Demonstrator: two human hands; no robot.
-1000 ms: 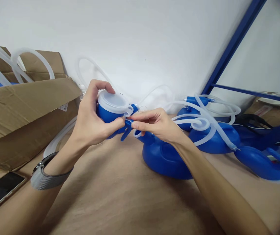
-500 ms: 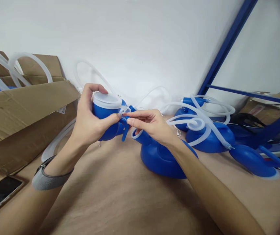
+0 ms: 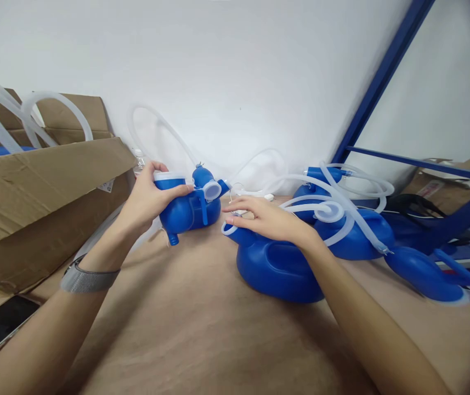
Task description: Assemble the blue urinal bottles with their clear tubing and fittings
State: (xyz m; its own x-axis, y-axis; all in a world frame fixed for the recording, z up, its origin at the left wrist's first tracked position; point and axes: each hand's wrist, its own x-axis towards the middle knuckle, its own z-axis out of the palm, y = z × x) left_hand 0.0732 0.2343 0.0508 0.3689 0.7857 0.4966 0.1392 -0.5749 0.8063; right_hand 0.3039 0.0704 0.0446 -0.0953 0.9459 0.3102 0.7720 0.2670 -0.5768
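Note:
My left hand point(image 3: 146, 192) grips a blue plastic funnel-like cup point(image 3: 177, 211) with a white lid point(image 3: 169, 176), held upright. Its handle hangs on the right and a small nozzle points down. A white round cap point(image 3: 212, 190) shows beside the handle; whether it is joined to this cup I cannot tell. My right hand point(image 3: 265, 216) is open, fingers stretched out over the neck of a blue bottle point(image 3: 279, 269) on the table. Between the two hands there is a gap. Behind the cup stands another blue bottle point(image 3: 214, 211), partly hidden.
An open cardboard box point(image 3: 54, 181) with clear tubes point(image 3: 60, 99) stands left, a phone point(image 3: 4, 326) in front of it. At right are more blue bottles point(image 3: 356, 241) with coiled tubing point(image 3: 354, 219), another blue cup point(image 3: 424, 274) and a blue metal frame point(image 3: 383, 77).
The right hand has let go of the blue handle piece and moved slightly right and down. The left hand has lowered and turned the cup, and its nozzle now shows.

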